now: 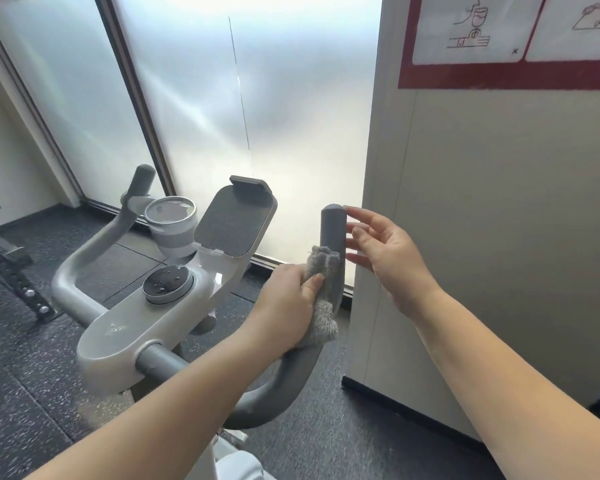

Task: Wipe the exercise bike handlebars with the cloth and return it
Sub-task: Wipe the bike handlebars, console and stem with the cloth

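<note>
The exercise bike's right handlebar (333, 230) is a grey upright grip that curves down to the white console (160, 320). A fluffy grey cloth (321, 268) is pressed against the grip's left side, bunched in my left hand (284, 303). Part of the cloth hangs below that hand. My right hand (385, 258) hovers just right of the grip with fingers spread, fingertips close to its top; I cannot tell whether they touch. The left handlebar (136, 192) rises at the far left, untouched.
A tablet holder (236, 220) and a cup in its holder (170, 220) stand on the console behind a round dial (168, 284). A beige wall (482, 237) sits close on the right, frosted glass ahead. A black rack (11, 271) stands at the left on dark speckled flooring.
</note>
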`<state>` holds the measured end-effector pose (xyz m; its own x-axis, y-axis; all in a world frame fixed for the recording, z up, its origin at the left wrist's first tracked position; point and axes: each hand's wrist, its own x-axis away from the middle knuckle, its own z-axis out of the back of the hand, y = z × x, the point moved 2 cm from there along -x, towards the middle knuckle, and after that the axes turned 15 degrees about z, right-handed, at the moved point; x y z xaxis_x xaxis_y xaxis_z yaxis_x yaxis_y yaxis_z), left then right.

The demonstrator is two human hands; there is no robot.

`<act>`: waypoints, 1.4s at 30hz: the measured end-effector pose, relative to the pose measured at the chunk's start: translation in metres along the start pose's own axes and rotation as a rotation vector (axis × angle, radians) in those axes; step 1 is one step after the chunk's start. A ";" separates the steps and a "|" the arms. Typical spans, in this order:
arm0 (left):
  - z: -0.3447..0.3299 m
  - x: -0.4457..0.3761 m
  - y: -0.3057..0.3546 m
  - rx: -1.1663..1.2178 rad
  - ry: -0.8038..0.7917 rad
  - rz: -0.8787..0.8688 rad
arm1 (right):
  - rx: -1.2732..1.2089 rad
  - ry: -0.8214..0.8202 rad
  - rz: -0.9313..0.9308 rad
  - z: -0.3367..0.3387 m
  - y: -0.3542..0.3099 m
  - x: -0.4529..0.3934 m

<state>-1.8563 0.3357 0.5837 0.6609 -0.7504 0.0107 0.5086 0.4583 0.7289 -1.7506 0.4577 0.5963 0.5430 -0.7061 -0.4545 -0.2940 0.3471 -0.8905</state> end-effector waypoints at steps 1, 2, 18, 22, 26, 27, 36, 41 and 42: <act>0.002 -0.001 0.005 0.111 0.083 -0.008 | -0.001 -0.004 0.000 0.000 -0.001 0.000; 0.002 -0.001 0.013 0.200 0.123 -0.007 | -0.004 -0.008 0.000 0.000 -0.002 0.000; -0.002 0.015 0.029 -0.047 0.432 -0.349 | -0.028 -0.038 0.003 0.003 -0.002 0.005; -0.003 0.013 0.038 -0.014 0.475 -0.267 | -0.037 -0.035 -0.004 0.003 -0.002 0.006; -0.013 0.023 0.017 -0.075 0.276 -0.187 | -0.041 -0.035 0.002 0.004 -0.001 0.006; -0.015 0.027 0.013 -0.128 0.236 -0.220 | -0.042 -0.033 0.005 0.004 -0.001 0.007; 0.007 0.019 0.020 0.006 0.432 -0.382 | -0.037 -0.029 0.011 0.002 -0.001 0.008; -0.003 -0.022 0.061 0.168 0.411 -0.230 | -0.072 -0.003 0.005 0.000 -0.001 0.007; -0.012 -0.022 0.061 0.120 0.407 -0.241 | -0.087 0.006 0.002 0.000 -0.001 0.007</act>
<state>-1.8334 0.3859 0.6196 0.7063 -0.5702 -0.4195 0.6226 0.2184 0.7514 -1.7467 0.4527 0.5941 0.5377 -0.7091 -0.4562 -0.3628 0.2939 -0.8843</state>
